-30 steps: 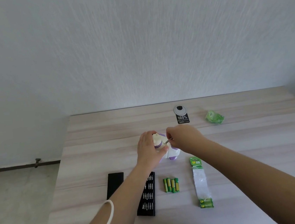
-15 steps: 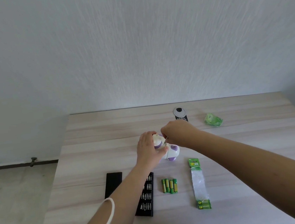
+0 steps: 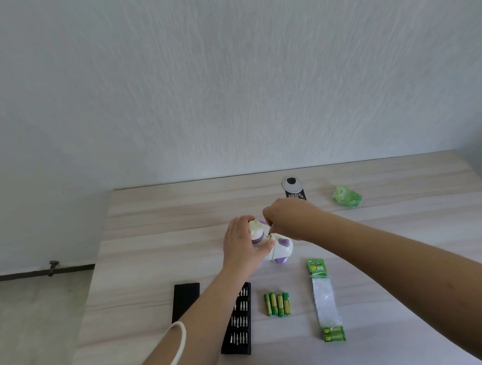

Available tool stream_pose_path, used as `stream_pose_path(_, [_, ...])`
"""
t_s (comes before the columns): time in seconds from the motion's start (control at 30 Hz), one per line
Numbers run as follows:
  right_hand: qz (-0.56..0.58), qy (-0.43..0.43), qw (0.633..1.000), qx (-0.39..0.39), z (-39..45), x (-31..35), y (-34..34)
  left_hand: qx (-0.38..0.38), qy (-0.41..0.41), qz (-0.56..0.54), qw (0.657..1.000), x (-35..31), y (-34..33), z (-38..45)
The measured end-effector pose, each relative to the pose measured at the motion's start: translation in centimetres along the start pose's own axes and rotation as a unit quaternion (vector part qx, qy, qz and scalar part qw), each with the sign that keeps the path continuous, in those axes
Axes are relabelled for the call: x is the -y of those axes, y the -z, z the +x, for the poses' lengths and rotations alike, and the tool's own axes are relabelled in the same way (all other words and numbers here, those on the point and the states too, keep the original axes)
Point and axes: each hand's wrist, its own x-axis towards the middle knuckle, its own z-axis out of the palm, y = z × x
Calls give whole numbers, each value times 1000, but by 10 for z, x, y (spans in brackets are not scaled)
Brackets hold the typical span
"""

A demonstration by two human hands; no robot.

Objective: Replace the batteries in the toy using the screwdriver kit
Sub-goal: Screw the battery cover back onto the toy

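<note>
I see the toy (image 3: 277,245) just below the middle of the frame, a rounded white plastic body with purple patches, lying on the table (image 3: 154,222). My left hand (image 3: 242,248) wraps its left side, fingers curled over the top and thumb pressed on the near face; the forearm runs down to the lower left edge with a white cable (image 3: 175,352) looped across it. My right hand (image 3: 290,218) comes in from the lower right, wrist bent, fingertips bunched and pinching a thin metal screwdriver (image 3: 269,229) whose tip points down into the toy.

Below the toy, four green-and-yellow batteries (image 3: 277,304) lie side by side, smooth cylinders touching one another. Left of them is the black bit tray (image 3: 240,322), rows of small silvery bits standing in it, partly under my left forearm. Further left lies its flat black lid (image 3: 185,301), matte and rectangular. Right of the batteries is a long clear pack (image 3: 325,300) with green card ends. At upper right a crumpled green wrapper (image 3: 347,196) sits near the far edge, and a dark tag (image 3: 294,189) with a round pale top lies behind my right hand. The tabletop is pale wood grain; the wall (image 3: 222,79) is textured white.
</note>
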Motion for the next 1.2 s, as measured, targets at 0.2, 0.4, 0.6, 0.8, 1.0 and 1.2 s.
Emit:
stream_pose_path(0.2, [25, -43, 999, 10, -3, -4, -7, 3, 1, 1, 1000, 2, -1, 0])
stream_pose_path(0.4, [57, -5, 998, 17, -2, -8, -7, 2, 11, -6, 1000, -1, -2, 2])
stream_pose_path(0.6, [-12, -42, 999, 6, -1, 3, -1, 3, 4, 1, 1000, 1, -1, 0])
stream_pose_path(0.8, [73, 0, 997, 35, -1, -6, -5, 3, -1, 7, 1000, 0, -1, 2])
stream_pose_path(1.0, [-9, -47, 999, 3, 3, 8, -5, 2, 1, 7, 1000, 0, 0, 0])
stream_pose_path(1.2, [48, -7, 998, 35, 4, 1, -2, -2, -4, 6, 1000, -1, 1, 0])
